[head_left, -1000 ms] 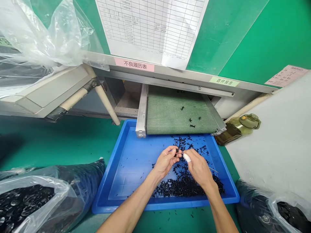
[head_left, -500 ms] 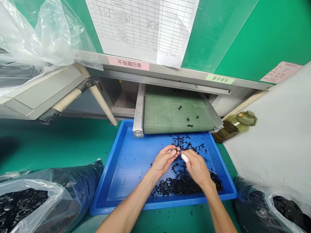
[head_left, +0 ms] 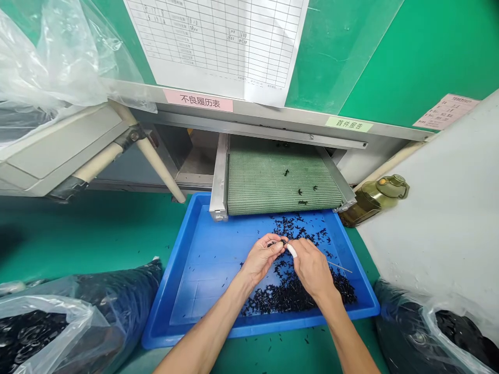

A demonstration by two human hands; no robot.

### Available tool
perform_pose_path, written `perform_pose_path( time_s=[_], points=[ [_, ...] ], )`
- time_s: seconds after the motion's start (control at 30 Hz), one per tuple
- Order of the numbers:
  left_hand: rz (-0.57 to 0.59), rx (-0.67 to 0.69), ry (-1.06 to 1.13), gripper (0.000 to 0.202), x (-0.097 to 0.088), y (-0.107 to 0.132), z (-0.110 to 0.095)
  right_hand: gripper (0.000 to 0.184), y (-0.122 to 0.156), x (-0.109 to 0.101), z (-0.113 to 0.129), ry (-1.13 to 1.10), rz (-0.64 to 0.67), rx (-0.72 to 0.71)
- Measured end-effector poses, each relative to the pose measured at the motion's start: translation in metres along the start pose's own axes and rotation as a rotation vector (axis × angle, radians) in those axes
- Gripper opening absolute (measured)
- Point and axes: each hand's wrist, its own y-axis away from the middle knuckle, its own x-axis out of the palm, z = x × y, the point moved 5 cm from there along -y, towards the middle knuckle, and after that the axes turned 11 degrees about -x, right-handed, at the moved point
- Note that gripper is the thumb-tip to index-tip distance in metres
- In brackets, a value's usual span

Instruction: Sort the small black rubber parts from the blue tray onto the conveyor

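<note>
As left hand [head_left: 262,258] and right hand [head_left: 311,268] meet, black part [head_left: 281,242], roughly level

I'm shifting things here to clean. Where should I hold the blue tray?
Take the blue plastic tray by its raised near rim, coming from the front, with one hand toward each corner. That rim is free, while the green mesh conveyor overhangs the far end. The black parts lie heaped toward the front, so keep it level.
</note>
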Motion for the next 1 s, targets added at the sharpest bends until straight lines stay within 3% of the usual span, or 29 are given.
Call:
perform_pose_path(
  time_s=[0.2, 0.47, 0.57, 0.67, 0.83, 1.0],
  points=[
    [-0.042, 0.030, -0.008, 0.023, -0.001, -0.001, 0.000, 0.027, 0.000, 0.004, 0.009, 0.019, -0.014, 0.062],
    [-0.176, 0.036, 0.037, 0.026, -0.011, -0.005, 0.008, 0.028, -0.002, 0.024, 0.009, -0.145, -0.085, 0.325],
    [-0.206, 0.032, 0.029, 0.020, -0.015, -0.006, 0.009, 0.028, 0.005, 0.026, 0.001, -0.109, -0.031, 0.383],
    [-0.231, 0.037, 0.015, 0.017, -0.019, -0.007, 0.008, 0.029, 0.019, 0.021, -0.006, -0.036, 0.032, 0.406],
    [-0.223, 0.009, 0.030, 0.013, -0.020, -0.007, 0.006, 0.042, 0.059, 0.007, 0.008, -0.241, -0.035, 0.228],
    [-0.213, -0.021, 0.082, 0.007, -0.015, -0.006, 0.001, 0.054, 0.120, 0.021, 0.027, -0.321, -0.031, 0.193]
  ],
)
